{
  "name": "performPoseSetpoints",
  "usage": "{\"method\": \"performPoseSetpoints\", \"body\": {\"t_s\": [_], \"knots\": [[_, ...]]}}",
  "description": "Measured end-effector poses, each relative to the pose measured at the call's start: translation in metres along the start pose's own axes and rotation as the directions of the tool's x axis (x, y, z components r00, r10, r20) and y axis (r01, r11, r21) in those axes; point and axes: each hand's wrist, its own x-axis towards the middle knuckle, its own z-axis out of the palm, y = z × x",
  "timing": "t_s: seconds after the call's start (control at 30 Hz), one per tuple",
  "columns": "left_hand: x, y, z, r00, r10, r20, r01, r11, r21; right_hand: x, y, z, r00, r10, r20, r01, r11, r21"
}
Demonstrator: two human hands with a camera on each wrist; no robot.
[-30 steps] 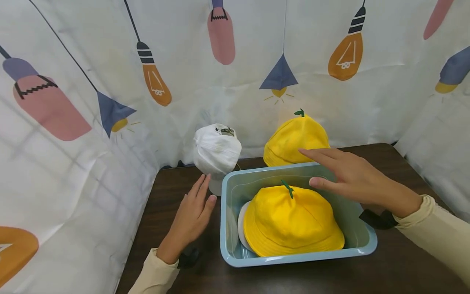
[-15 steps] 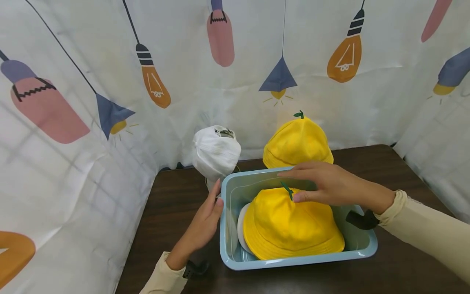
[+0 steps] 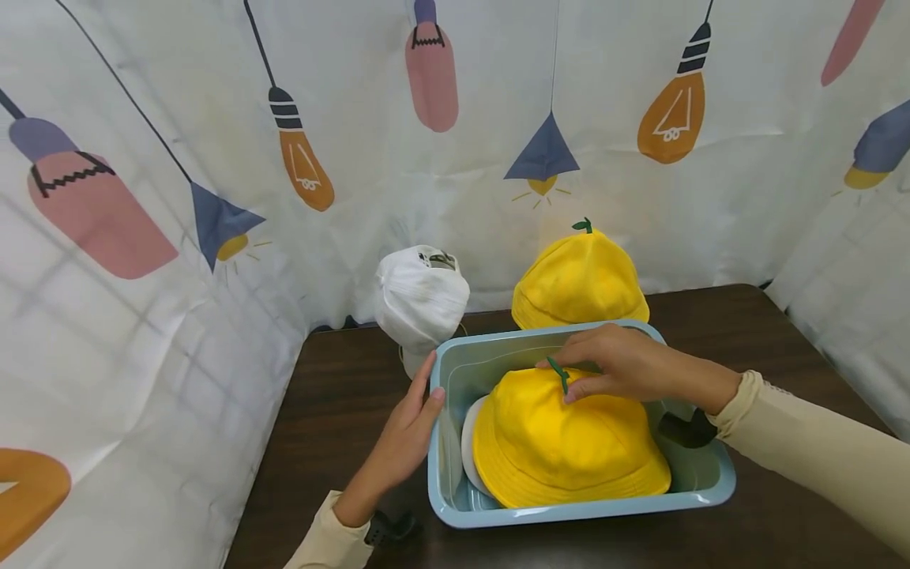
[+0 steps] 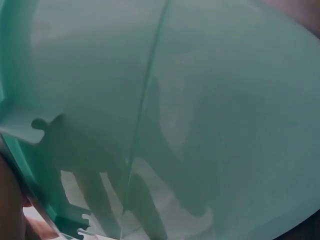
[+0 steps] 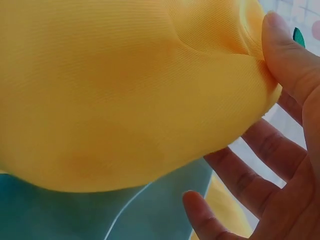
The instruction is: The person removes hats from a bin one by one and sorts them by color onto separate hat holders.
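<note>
My right hand (image 3: 622,363) pinches the crown of a yellow bucket hat (image 3: 562,442) beside its green leaf-shaped stem (image 3: 558,375). In the right wrist view its thumb (image 5: 287,55) presses the gathered cloth, with fingers behind the crown. The hat sits in a light blue plastic bin (image 3: 583,515), over a white hat (image 3: 471,450) that is mostly hidden. Straight fingers of my left hand (image 3: 405,435) rest against the bin's left rim. The bin's outer wall (image 4: 215,120) fills most of the left wrist view.
Behind the bin's left corner stands a white cap (image 3: 421,296). A second yellow bucket hat (image 3: 579,284) with a green stem stands behind the bin. All are on a dark brown table (image 3: 341,403), enclosed by a white curtain (image 3: 355,103) printed with lamps.
My right hand has moved left and down onto the hat's crown and closed on its cloth. My left hand has moved right, up to the bin's side. The bin and hats have stayed put.
</note>
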Motion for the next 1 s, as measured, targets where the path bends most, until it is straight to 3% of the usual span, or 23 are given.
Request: {"method": "performPoseSetpoints", "body": {"t_s": [0.3,0.53,1.0], "knots": [[-0.003,-0.005,0.005,1.000,-0.013,0.000,0.013,0.998,-0.058,0.000,0.001,0.005,0.999,0.046,-0.008,-0.046,0.999,0.018],[0.000,-0.004,0.005,1.000,0.005,0.000,-0.005,0.996,-0.091,0.002,0.006,0.009,0.996,0.004,-0.084,-0.003,1.000,0.008],[0.000,-0.005,0.005,1.000,0.017,-0.001,-0.017,0.997,-0.082,0.005,0.009,0.014,0.993,-0.024,-0.120,0.028,0.999,0.038]]}}
